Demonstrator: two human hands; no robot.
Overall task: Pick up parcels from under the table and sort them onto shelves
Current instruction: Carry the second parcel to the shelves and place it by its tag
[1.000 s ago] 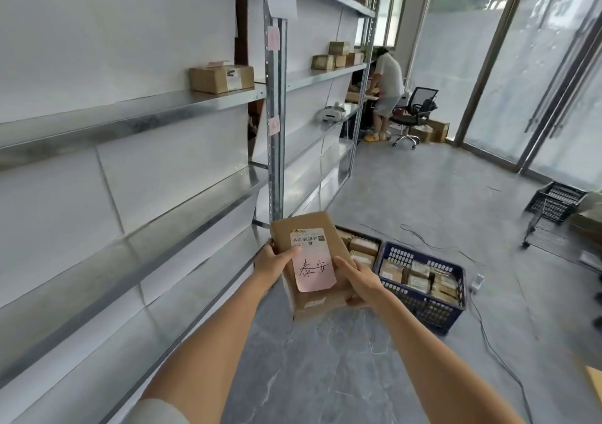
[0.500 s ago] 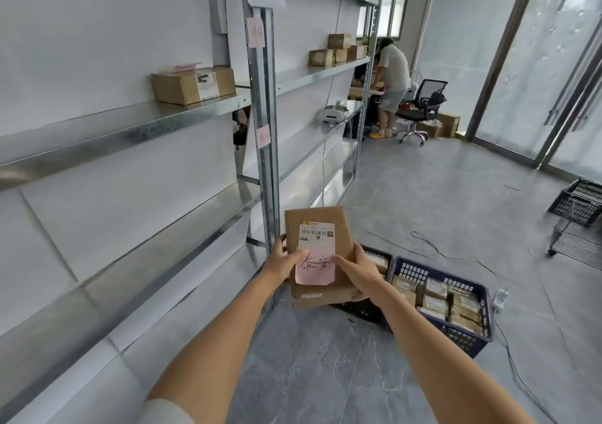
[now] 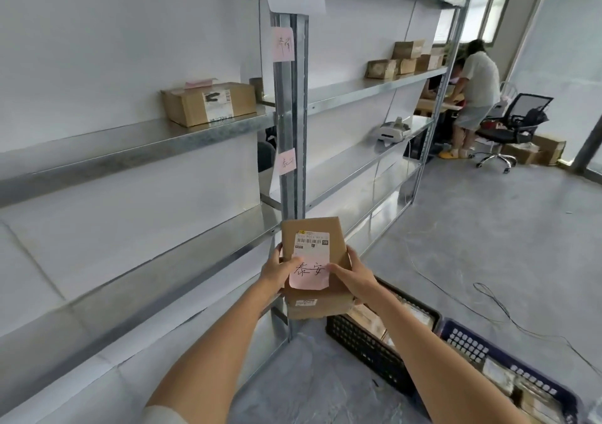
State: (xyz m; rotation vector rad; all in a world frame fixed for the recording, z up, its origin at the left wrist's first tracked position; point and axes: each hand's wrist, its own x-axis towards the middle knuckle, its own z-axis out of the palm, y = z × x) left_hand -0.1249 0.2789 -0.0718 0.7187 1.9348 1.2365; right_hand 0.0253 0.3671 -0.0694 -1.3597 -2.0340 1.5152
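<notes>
We hold a brown cardboard parcel (image 3: 314, 262) in front of us with both hands, level with the lower metal shelf (image 3: 156, 280) and just in front of the grey upright post (image 3: 293, 150) of the rack. Our left hand (image 3: 277, 272) wraps the parcel's left edge, fingers closed on the cardboard, and our right hand (image 3: 353, 280) grips the right edge, its thumb lying across the pink note (image 3: 308, 274) stuck to the top face. That note carries handwritten characters and sits just below a white barcode label (image 3: 312, 241). On the post, a similar pink slip (image 3: 287, 161) hangs at mid height and another pink slip (image 3: 282, 44) higher up, both with handwriting we cannot read clearly. On the upper shelf (image 3: 136, 145) to the left of the post rests a larger cardboard box (image 3: 208, 103) with a label on its front. Further along the rack, several small boxes (image 3: 404, 60) stand together on a shelf. On the floor just beside our right forearm sits a black crate (image 3: 365, 345), and touching it a blue crate (image 3: 508, 371), both holding packets. A person (image 3: 475, 94) stands at the far end near an office chair (image 3: 508, 127).
</notes>
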